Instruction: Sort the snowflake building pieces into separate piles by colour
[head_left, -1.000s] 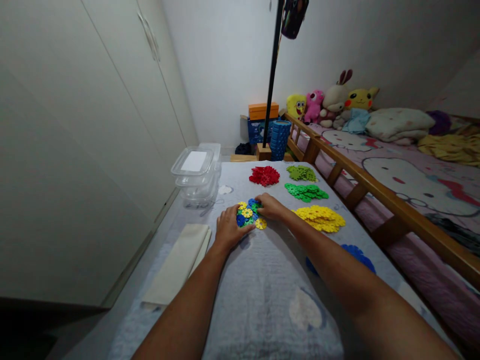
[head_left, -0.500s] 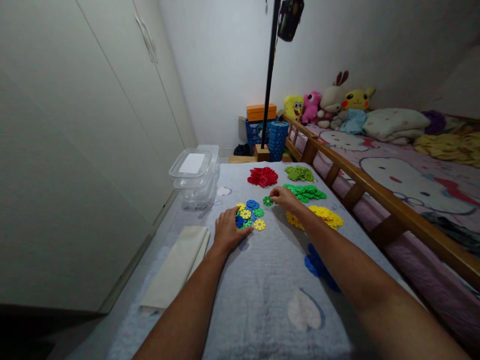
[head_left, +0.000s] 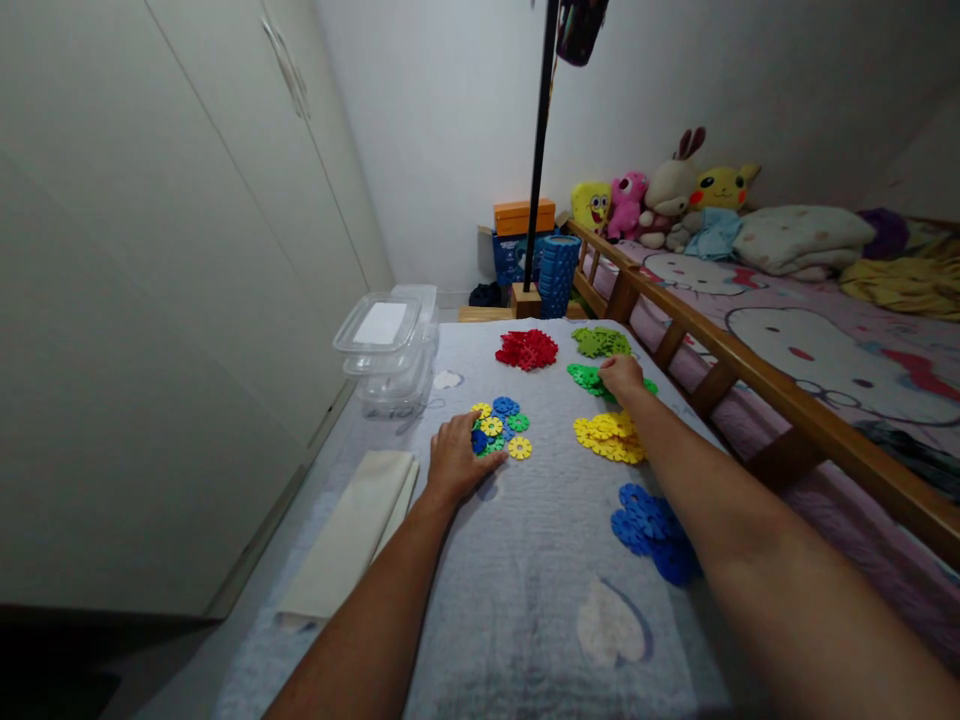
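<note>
My left hand (head_left: 456,452) rests at the near left edge of a small mixed pile of notched plastic discs (head_left: 504,422), snowflake-shaped building pieces in blue, yellow and green. Its fingers are spread around the pile, thumb towards a single yellow disc (head_left: 520,448). Over the heap of green discs (head_left: 584,378), my right hand (head_left: 622,376) has its fingers pinched together; whether a disc is between them is hidden. Heaps of yellow discs (head_left: 606,437) and blue discs (head_left: 651,530) lie nearer, partly behind my right forearm. Beyond are red discs (head_left: 527,350) and light green discs (head_left: 600,341).
Stacked clear plastic boxes (head_left: 386,350) stand at the table's left edge. A folded cream cloth (head_left: 352,535) lies in front of them. A wooden bed rail (head_left: 720,370) runs along the right side, and a black pole (head_left: 536,170) rises past the far end.
My right hand has moved right from beside the mixed pile, where it pinched a green disc, to the green heap. The left hand stays put. The view has tipped slightly downward.
</note>
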